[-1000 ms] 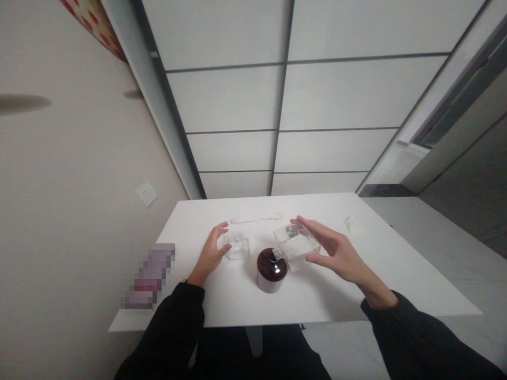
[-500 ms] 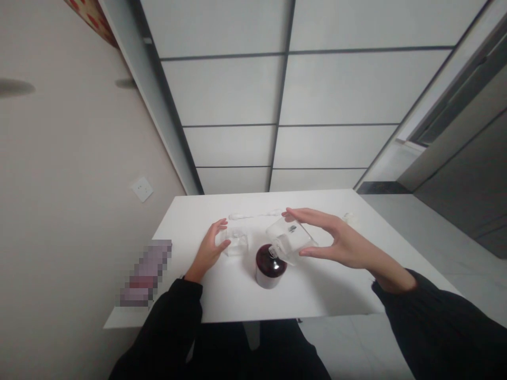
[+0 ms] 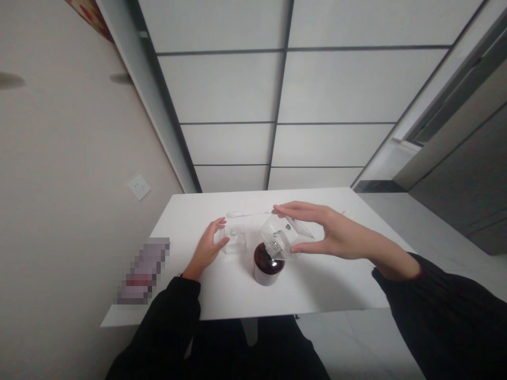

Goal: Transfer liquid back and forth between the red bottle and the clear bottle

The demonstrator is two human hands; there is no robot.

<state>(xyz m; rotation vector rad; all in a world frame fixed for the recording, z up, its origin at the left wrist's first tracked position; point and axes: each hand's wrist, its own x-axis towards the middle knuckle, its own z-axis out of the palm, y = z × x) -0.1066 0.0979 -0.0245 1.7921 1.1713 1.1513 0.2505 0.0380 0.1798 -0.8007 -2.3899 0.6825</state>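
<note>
My right hand (image 3: pixel 330 232) grips a clear square bottle (image 3: pixel 295 229) between thumb and fingers. The bottle is tilted, its neck pointing down and left, right over a round jar (image 3: pixel 266 275) with a glossy dark red-brown top. I cannot tell whether the neck touches the jar. My left hand (image 3: pixel 209 245) curves round the left side of a clear square container (image 3: pixel 236 241) on the table, its thumb in front. The container stands to the left of the jar. Whatever is inside the clear vessels is hard to make out.
Behind the vessels a thin clear stick-like item (image 3: pixel 245 214) lies across the white table (image 3: pixel 225 295). A blurred-out purple item (image 3: pixel 144 269) rests near the left edge. A small pale object (image 3: pixel 347 214) sits beyond my right hand. A wall borders the left.
My right hand has moved slightly left with the bottle, whose neck now points more toward me. The left hand keeps its place at the container. The whole view has shifted a little.
</note>
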